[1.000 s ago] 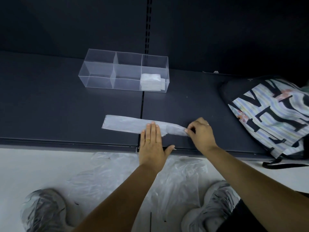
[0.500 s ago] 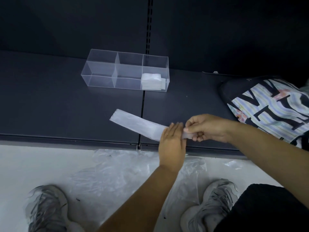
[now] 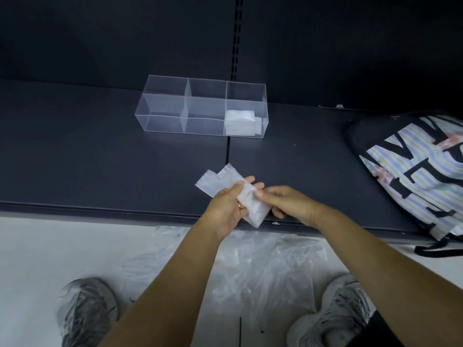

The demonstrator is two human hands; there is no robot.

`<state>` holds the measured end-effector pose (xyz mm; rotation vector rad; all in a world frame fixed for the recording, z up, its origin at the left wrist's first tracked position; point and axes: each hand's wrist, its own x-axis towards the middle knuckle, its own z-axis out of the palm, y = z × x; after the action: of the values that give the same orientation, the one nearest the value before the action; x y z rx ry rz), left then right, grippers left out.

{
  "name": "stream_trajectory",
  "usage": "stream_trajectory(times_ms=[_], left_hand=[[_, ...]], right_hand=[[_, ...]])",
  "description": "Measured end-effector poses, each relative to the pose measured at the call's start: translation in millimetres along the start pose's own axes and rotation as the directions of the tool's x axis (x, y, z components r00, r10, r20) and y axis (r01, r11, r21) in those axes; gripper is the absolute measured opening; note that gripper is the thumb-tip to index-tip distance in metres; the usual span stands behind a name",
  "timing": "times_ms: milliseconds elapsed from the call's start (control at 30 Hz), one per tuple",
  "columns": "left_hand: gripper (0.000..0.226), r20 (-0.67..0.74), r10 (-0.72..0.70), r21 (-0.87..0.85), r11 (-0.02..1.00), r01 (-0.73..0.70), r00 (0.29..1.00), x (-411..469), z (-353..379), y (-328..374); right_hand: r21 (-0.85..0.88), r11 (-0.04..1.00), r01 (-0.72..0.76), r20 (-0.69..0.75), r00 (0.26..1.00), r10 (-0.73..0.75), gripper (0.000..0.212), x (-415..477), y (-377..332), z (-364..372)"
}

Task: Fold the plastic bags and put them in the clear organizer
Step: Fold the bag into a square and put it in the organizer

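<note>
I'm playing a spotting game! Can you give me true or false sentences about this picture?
1. The left hand and right hand both hold the bag. True.
2. Every compartment of the organizer is filled. False: only the near right one holds folded bags.
3. On the floor lie loose bags. True.
4. The backpack sits left of the organizer. False: it is on its right.

bag (image 3: 220, 185): went from a long flat strip on the shelf (image 3: 100, 159) to a shorter folded packet, lifted off it.
left grip (image 3: 225, 211): stopped pressing flat on the strip; took the bag between thumb and fingers.
right grip (image 3: 288, 204): brought the strip's right end over, pinched the fold just beside the left.
</note>
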<state>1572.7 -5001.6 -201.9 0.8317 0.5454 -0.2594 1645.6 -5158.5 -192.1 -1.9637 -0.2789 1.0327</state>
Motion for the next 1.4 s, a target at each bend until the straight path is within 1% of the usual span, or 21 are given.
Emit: stream_trajectory(times_ms=[67, 133, 267, 333, 400, 433, 467, 500, 533, 567, 600, 667, 733, 800, 867, 900, 967, 1033, 1133, 1200, 1400], left_hand=[[0.026, -0.073, -0.037, 0.028, 0.999, 0.039, 0.997, 9, -6, 2], [0.022, -0.186, -0.05, 0.034, 0.998, 0.057, 0.981, 17, -15, 8], [0.021, -0.36, -0.019, 0.08, 0.996, 0.051, 0.933, 28, -30, 28], [0.021, -0.451, 0.071, 0.186, 0.982, 0.016, 0.89, 29, -33, 37], [0.022, -0.522, 0.316, 0.417, 0.905, -0.087, 0.792, 26, -36, 38], [0.024, -0.502, 0.503, 0.617, 0.779, -0.117, 0.704, 20, -35, 36], [0.027, -0.404, 0.672, 0.8, 0.589, -0.117, 0.62, 13, -32, 29], [0.028, -0.23, 0.776, 0.916, 0.376, -0.138, 0.588, 5, -27, 19], [0.03, -0.025, 0.772, 0.96, 0.196, -0.2, 0.635, -1, -22, 6], [0.035, 0.153, 0.678, 0.954, 0.089, -0.287, 0.719, -6, -17, -8], [0.044, 0.285, 0.55, 0.934, 0.025, -0.357, 0.785, -10, -14, -23], [0.066, 0.424, 0.39, 0.902, -0.094, -0.422, 0.818, -11, -15, -45], [0.073, 0.441, 0.41, 0.896, -0.143, -0.421, 0.798, -8, -19, -54], [0.062, 0.382, 0.472, 0.915, -0.071, -0.398, 0.795, -7, -18, -53], [0.037, 0.296, 0.559, 0.93, 0.014, -0.366, 0.774, -8, -13, -47], [0.028, 0.258, 0.595, 0.938, 0.036, -0.345, 0.762, -9, -11, -43], [0.026, 0.182, 0.617, 0.946, 0.103, -0.308, 0.766, -8, -12, -33], [0.031, 0.093, 0.554, 0.915, 0.281, -0.291, 0.828, -4, -15, -22], [0.034, -0.034, 0.415, 0.802, 0.554, -0.223, 0.909, 4, -16, -5], [0.035, -0.108, 0.326, 0.681, 0.712, -0.169, 0.939, 6, -17, 3], [0.036, -0.231, 0.216, 0.505, 0.86, -0.072, 0.949, 17, -20, 11]], right_hand=[[-0.029, 1.0, -0.002, -0.092, 0.996, -0.001, 0.02, 3, 8, 3], [-0.029, 0.999, -0.018, -0.177, 0.984, 0.013, 0.005, 7, 13, 8], [0.02, 0.999, -0.048, -0.233, 0.971, 0.051, 0.008, 12, 18, 10], [0.011, 0.998, -0.062, -0.222, 0.973, 0.062, 0.008, 13, 18, 9], [-0.012, 0.997, -0.072, -0.217, 0.974, 0.067, 0.007, 15, 16, 7], [-0.023, 0.997, -0.076, -0.213, 0.975, 0.069, 0.007, 15, 15, 7], [-0.031, 0.996, -0.081, -0.208, 0.975, 0.073, 0.007, 16, 13, 6], [-0.033, 0.996, -0.085, -0.205, 0.976, 0.076, 0.007, 16, 12, 6], [-0.033, 0.996, -0.087, -0.205, 0.976, 0.079, 0.008, 16, 11, 6], [-0.034, 0.995, -0.089, -0.206, 0.975, 0.08, 0.008, 15, 10, 6], [-0.035, 0.995, -0.092, -0.203, 0.976, 0.084, 0.008, 14, 8, 6], [-0.042, 0.991, -0.124, -0.181, 0.977, 0.114, 0.006, 10, 2, 6], [-0.029, 0.983, -0.179, -0.157, 0.972, 0.173, 0.008, 5, -7, 5], [0.093, 0.973, -0.211, -0.136, 0.966, 0.222, 0.009, 0, -18, 4], [0.221, 0.954, -0.202, -0.094, 0.969, 0.227, 0.012, -5, -30, -1], [0.241, 0.953, -0.182, -0.091, 0.974, 0.209, 0.013, -7, -36, -4], [0.195, 0.975, -0.108, -0.16, 0.977, 0.14, 0.02, -9, -41, -13], [0.1, 0.995, -0.029, -0.244, 0.968, 0.052, 0.032, -6, -38, -20], [0.096, 0.995, 0.0, -0.119, 0.993, 0.012, 0.045, 1, -27, -8], [0.121, 0.993, -0.007, -0.072, 0.997, 0.016, 0.04, 10, -19, 7], [0.088, 0.995, 0.043, -0.329, 0.944, -0.011, 0.01, 33, -12, 27]])
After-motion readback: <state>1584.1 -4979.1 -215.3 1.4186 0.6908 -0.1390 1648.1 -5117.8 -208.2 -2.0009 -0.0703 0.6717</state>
